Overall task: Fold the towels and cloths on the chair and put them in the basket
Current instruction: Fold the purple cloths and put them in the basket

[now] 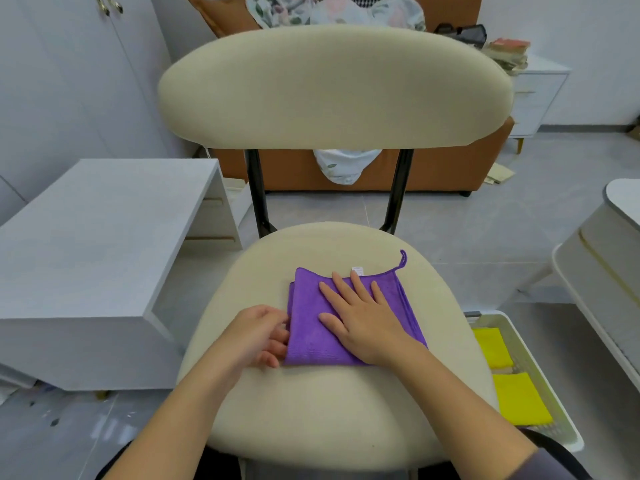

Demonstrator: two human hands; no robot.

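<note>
right hand (363, 327): fingers straight, pressing folded purple cloth (306, 337) | left hand (258, 336): fingers curled, gripping its left edge | on chair (311, 410)

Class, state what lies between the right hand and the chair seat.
In the head view, the folded purple cloth: the right hand presses flat on it, and it rests on the chair seat.
</note>
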